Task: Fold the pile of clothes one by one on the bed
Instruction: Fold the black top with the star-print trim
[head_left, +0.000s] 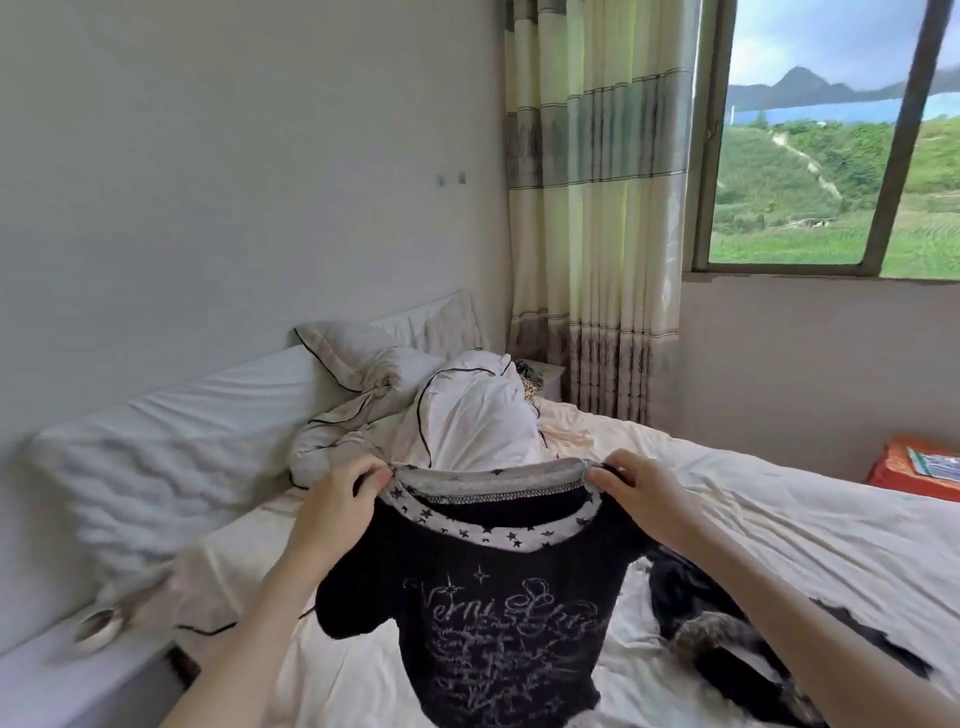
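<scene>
A wide bed (779, 499) with a rumpled cream sheet fills the room's lower half, set against a pale wall on the left. Behind it hangs a striped curtain (597, 208) beside a window (831, 156) that looks onto green hills. At the head of the bed lie a piped pillow (358, 358) and a bunched white duvet (467, 415). Dark clothes (727, 634) lie heaped on the sheet at the right, partly behind the right forearm.

A black top (498, 623) with pale script lettering and a star-printed grey neckline hangs in the air above the bed, front toward the camera, held up by its shoulders. Both arms reach forward and upward from the bottom edge. The left hand (337, 499) pinches the left end of the neckline between thumb and curled fingers; the right hand (644, 488) pinches the right end the same way, knuckles up.
</scene>
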